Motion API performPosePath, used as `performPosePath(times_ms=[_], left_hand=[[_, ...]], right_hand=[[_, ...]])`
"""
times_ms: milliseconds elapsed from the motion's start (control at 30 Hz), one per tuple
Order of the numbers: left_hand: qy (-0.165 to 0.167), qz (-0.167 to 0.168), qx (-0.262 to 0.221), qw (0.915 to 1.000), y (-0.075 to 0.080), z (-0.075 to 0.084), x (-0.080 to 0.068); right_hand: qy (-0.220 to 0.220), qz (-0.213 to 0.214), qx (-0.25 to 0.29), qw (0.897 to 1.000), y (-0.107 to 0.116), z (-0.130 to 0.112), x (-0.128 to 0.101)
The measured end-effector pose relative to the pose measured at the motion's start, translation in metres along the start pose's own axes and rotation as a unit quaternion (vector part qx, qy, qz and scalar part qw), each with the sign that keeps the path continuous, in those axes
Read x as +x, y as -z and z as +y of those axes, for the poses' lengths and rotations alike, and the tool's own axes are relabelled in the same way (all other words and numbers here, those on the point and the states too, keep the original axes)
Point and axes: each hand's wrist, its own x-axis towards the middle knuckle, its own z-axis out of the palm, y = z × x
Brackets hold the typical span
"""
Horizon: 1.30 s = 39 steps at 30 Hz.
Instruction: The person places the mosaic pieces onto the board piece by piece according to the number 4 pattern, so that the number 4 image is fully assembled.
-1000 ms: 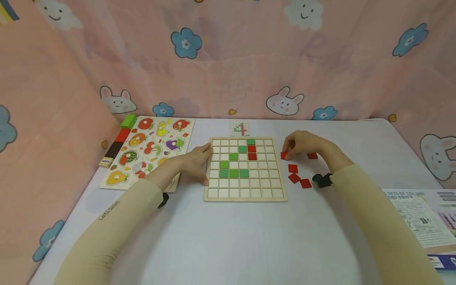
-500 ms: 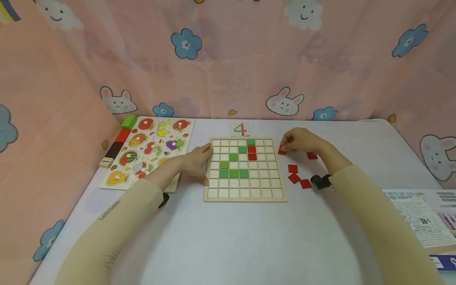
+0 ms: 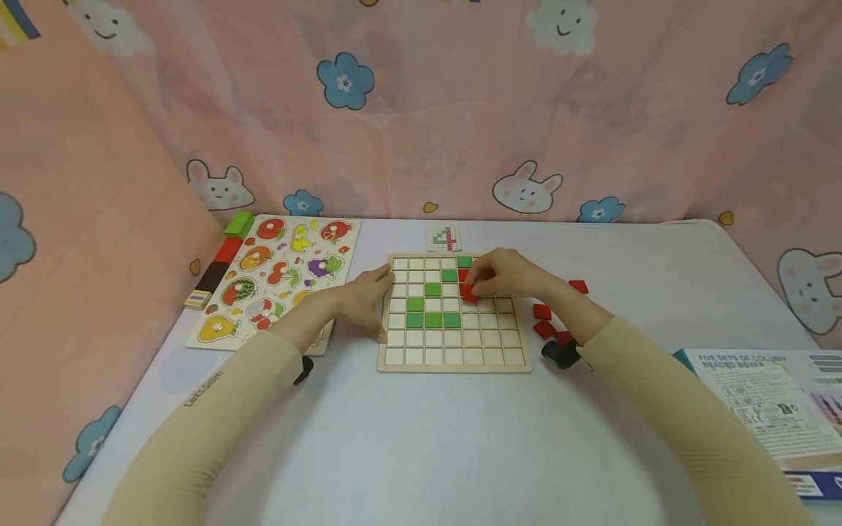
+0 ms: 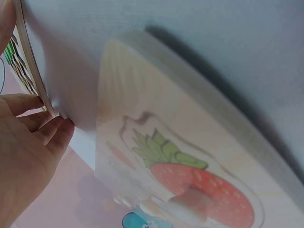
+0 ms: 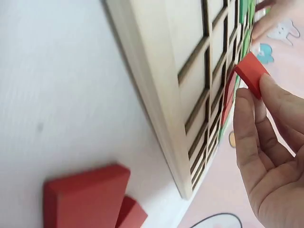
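Note:
A wooden grid board (image 3: pixel 454 369) lies mid-table with green tiles (image 3: pixel 433 320) and red tiles in some of its squares. My right hand (image 3: pixel 509 276) is over the board's right part, pinching a red square tile (image 5: pixel 251 72) between thumb and fingertips; the tile is tilted in the right wrist view. With thumb and fingers spread, my left hand (image 3: pixel 360 303) rests against the board's left edge. Its fingertips touch that edge in the left wrist view. Loose red tiles (image 3: pixel 542 312) lie right of the board, partly behind the right wrist.
A fruit puzzle board (image 3: pixel 217 327) lies left, beside a row of coloured blocks (image 3: pixel 226 250). A small pattern card (image 3: pixel 444 239) sits behind the grid board. Printed boxes (image 3: pixel 756 409) occupy the table's right side. Pink curtains enclose the back and sides.
My right hand has picked a red tile off the table and carried it left over the board. The left hand has stayed at the board's edge.

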Motion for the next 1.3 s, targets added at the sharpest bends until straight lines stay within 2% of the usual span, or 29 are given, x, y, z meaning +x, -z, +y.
performPosePath(times_ms=[467, 700, 800, 933, 1100, 1200, 1300], left_hand=[[0.001, 0.001, 0.001, 1.0, 0.0, 0.001, -0.002], [-0.002, 0.0, -0.004, 1.0, 0.0, 0.001, -0.001], [-0.004, 0.0, -0.003, 1.0, 0.0, 0.001, -0.001], [-0.004, 0.0, 0.001, 1.0, 0.0, 0.001, 0.0], [-0.001, -0.002, 0.003, 1.0, 0.0, 0.001, 0.0], [-0.002, -0.002, 0.004, 1.0, 0.0, 0.001, 0.0], [-0.002, -0.002, 0.003, 1.0, 0.0, 0.0, 0.0]], right_hand=[[0.02, 0.014, -0.05, 0.998, -0.015, -0.005, 0.005], [0.006, 0.0, -0.051, 0.999, -0.003, 0.008, -0.002], [-0.011, -0.029, -0.052, 0.998, 0.01, 0.018, -0.01], [-0.036, -0.092, -0.057, 0.993, 0.03, 0.033, -0.021], [-0.054, -0.161, -0.026, 0.985, 0.049, 0.049, -0.033], [-0.074, -0.186, -0.015, 0.98, 0.053, 0.056, -0.038], [-0.078, -0.193, -0.014, 0.978, 0.052, 0.061, -0.041]])
